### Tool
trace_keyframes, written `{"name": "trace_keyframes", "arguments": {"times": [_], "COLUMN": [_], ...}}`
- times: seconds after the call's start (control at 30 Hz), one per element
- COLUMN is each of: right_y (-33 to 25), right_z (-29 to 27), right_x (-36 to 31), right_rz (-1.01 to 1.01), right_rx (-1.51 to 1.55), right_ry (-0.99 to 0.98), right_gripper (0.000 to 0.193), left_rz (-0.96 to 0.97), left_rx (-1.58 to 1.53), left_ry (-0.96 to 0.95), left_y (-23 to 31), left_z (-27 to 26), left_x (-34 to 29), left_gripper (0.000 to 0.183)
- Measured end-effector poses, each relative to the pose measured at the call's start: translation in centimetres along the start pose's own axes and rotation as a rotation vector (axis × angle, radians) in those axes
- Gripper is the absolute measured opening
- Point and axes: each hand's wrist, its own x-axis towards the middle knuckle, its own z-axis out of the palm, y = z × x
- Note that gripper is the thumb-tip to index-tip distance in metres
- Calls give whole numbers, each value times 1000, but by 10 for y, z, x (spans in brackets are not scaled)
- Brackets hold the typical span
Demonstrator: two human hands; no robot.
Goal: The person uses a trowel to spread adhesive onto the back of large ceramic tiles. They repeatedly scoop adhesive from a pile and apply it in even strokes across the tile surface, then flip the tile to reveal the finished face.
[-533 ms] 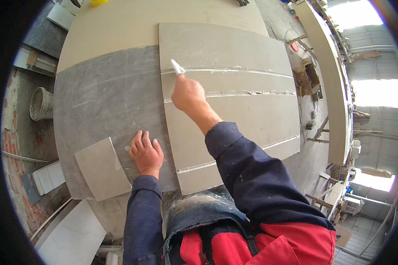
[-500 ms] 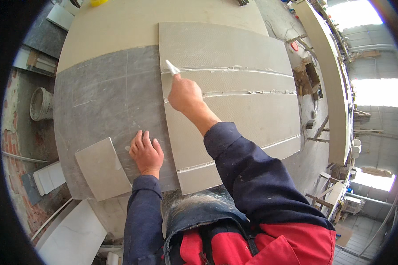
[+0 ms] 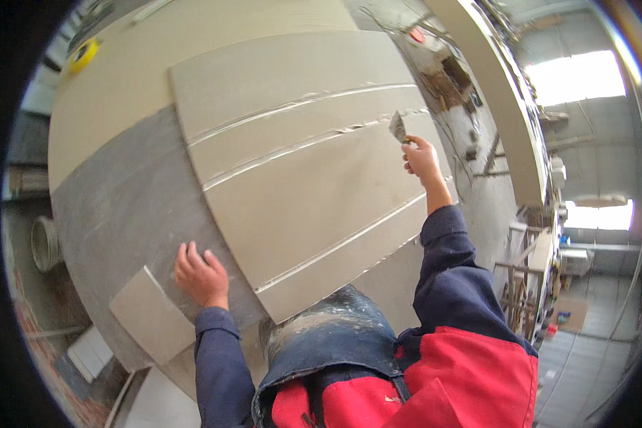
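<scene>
Okay | right hand [image 3: 422,158] grips scraper [image 3: 397,127], board's [image 3: 314,203] 2 o'clock | left hand [image 3: 203,276] open, 8 o'clock | probably best: hold scraper low, go gently along lines [image 3: 267,158]

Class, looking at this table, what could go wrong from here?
The scraper in the right hand might smear the pale lines across the large slab. The small slab lies near the grey table edge, beside the left hand, so a careless sweep might knock it off.
</scene>
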Motion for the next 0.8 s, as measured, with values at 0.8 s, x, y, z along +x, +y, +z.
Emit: {"name": "trace_keyframes", "arguments": {"times": [0.8], "right_y": [74], "right_z": [-82], "right_x": [199], "right_rz": [-81], "right_rx": [-448], "right_ry": [124], "right_gripper": [41], "left_rz": [50], "left_rx": [108], "left_ry": [-20], "left_y": [-3], "left_z": [7], "left_x": [-1], "left_gripper": [39]}}
